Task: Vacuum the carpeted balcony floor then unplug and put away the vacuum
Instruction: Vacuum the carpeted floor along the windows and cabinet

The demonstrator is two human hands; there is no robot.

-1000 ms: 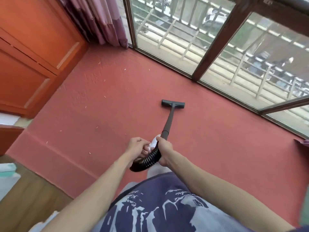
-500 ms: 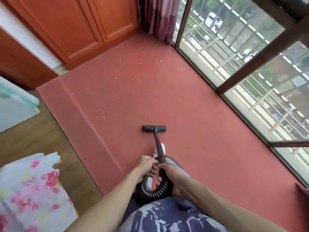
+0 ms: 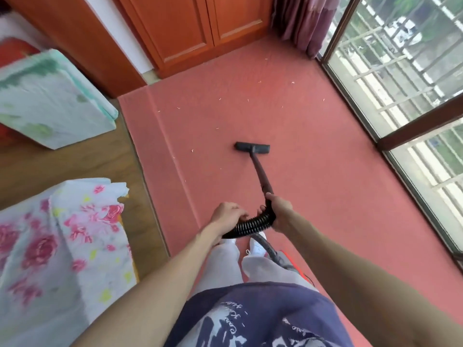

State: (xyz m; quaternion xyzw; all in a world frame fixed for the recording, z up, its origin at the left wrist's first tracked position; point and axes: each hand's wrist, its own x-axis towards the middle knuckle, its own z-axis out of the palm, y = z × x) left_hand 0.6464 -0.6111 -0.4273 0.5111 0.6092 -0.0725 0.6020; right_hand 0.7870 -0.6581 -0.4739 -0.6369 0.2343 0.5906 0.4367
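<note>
One black vacuum floor nozzle (image 3: pixel 252 148) on one dark wand (image 3: pixel 261 172). One black ribbed hose (image 3: pixel 251 224). Two bare hands: left hand (image 3: pixel 227 213), right hand (image 3: pixel 280 209). Two orange wooden cupboard doors (image 3: pixel 208 23). One mauve curtain (image 3: pixel 304 20). Two folded bedding items: one green-patterned (image 3: pixel 47 96), one pink-floral (image 3: pixel 60 241). Paper scraps (image 3: pixel 220 98) on the red carpet (image 3: pixel 313 196): more than ten; exact count cannot be told.

We grip the ribbed hose (image 3: pixel 251 224) with our left hand (image 3: pixel 226 214) and right hand (image 3: pixel 280 209); the nozzle (image 3: pixel 252 148) rests on the red carpet (image 3: pixel 313 196) beyond it.
</note>
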